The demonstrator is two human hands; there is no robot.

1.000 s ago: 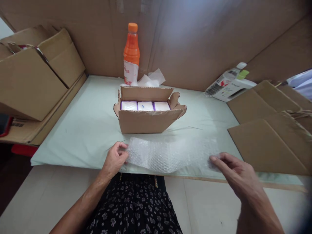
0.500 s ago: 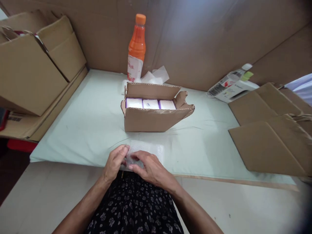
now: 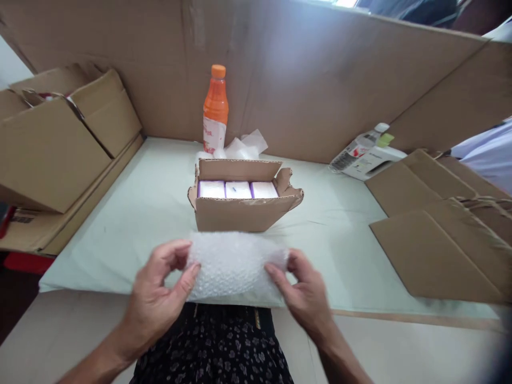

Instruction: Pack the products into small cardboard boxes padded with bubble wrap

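The clear plastic bubble-wrap strip (image 3: 236, 266), earlier long, is now folded shorter at lower centre; the bare right hand (image 3: 310, 298) has moved away from the bare left hand (image 3: 156, 296).

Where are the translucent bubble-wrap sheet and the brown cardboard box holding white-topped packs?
Translucent bubble-wrap sheet (image 3: 236, 265), head view: middle of visible face.
Brown cardboard box (image 3: 234, 215), head view: middle of near wall.

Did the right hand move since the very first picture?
Yes, to the left: the right hand was well beyond the open cardboard box's right end, and now it's about level with it.
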